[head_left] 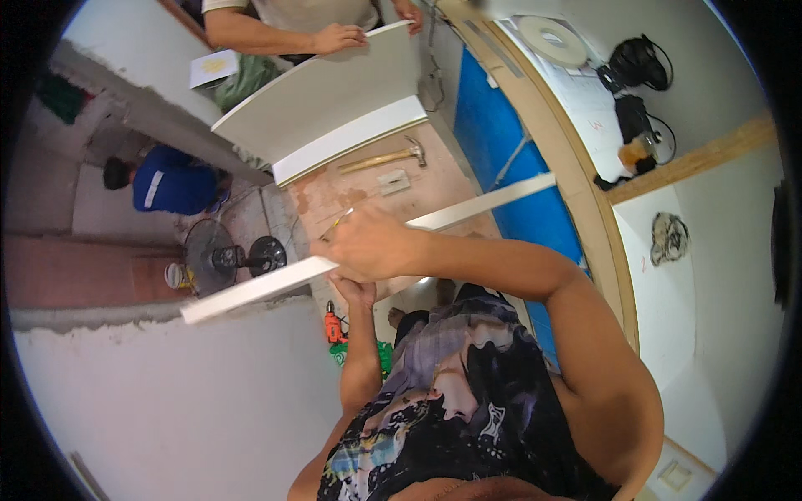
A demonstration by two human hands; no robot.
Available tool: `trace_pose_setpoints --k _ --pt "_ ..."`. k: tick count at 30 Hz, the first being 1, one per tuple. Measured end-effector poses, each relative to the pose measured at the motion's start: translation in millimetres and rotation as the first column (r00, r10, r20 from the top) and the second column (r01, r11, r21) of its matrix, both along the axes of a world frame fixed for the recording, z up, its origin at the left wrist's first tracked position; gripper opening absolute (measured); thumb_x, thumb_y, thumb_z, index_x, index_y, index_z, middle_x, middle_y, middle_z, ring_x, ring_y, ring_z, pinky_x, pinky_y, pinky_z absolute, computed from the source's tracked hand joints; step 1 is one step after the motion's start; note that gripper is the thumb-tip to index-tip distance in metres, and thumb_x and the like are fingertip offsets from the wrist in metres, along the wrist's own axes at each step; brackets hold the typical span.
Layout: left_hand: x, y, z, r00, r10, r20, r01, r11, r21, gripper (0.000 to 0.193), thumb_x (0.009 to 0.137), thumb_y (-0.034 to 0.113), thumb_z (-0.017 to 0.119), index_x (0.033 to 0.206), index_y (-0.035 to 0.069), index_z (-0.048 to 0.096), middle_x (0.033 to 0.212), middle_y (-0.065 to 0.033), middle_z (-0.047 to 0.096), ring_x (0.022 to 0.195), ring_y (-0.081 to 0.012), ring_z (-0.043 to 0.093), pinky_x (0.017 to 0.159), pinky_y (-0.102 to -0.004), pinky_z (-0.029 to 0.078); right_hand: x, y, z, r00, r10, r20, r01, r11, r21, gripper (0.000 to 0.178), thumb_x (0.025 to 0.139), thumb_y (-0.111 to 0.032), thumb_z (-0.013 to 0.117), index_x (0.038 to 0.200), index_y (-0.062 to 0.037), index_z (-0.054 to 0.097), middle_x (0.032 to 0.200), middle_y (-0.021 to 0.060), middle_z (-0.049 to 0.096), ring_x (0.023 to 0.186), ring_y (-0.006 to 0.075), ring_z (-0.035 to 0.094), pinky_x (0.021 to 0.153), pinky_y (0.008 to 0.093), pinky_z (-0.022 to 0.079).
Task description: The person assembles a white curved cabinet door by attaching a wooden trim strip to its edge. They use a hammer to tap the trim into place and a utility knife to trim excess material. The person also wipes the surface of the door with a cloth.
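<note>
Right hand (pixel 372 242) curled over white strip (pixel 252 291), left hand (pixel 356 291) beneath, grip unclear.

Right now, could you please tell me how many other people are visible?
2: one person in a pale top at the picture's upper edge, hands on a panel; another person in blue at the left, near the electric fan. Others may be hidden.
</note>
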State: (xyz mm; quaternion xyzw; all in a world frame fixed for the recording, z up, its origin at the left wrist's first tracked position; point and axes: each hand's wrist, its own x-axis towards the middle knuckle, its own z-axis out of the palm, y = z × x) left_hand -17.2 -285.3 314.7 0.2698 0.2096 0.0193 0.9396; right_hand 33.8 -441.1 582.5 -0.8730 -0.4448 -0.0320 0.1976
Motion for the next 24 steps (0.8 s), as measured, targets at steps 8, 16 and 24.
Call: trace_pose_setpoints --k 8,16,24 --pt "-19.6 -37.8 -115.1 0.956 -0.167 -0.240 0.109 0.965 -0.237 0.043 0.102 0.039 0.041 0.131 0.011 0.055 0.131 -0.0080 0.061 0.116 -0.0285 0.061 0.099 -0.0469 0.051 4.9 -9.0 -93.5 0.987 0.128 -0.099 -0.145 0.970 -0.194 0.016 0.079 -0.018 0.064 0.092 -0.0109 0.069 0.082 0.0124 0.071 0.082 0.0317 0.071 0.070 0.0467 0.054" --pt "8.3 -62.1 -201.5 0.838 -0.293 -0.460 0.142 0.931 -0.335 0.029 0.101 0.032 0.047 0.114 0.009 0.059 0.107 -0.0075 0.068 0.094 -0.0234 0.065 0.082 -0.0408 0.057 28.5 -23.5 -160.4 0.980 0.025 -0.200 -0.087 0.947 -0.308 0.010 0.075 -0.020 0.066 0.081 -0.0141 0.072 0.085 0.0117 0.071 0.086 0.0313 0.070 0.074 0.0459 0.053" --pt "6.6 -11.7 -218.7 0.853 -0.404 -0.330 0.270 0.883 -0.383 0.035 0.103 0.037 0.042 0.106 0.007 0.062 0.093 -0.0084 0.068 0.082 -0.0229 0.066 0.080 -0.0420 0.057 43.3 -3.0 -168.4 0.970 0.036 -0.239 -0.118 0.934 -0.337 0.026 0.078 -0.020 0.066 0.103 -0.0109 0.066 0.089 0.0158 0.069 0.083 0.0363 0.069 0.071 0.0463 0.054"
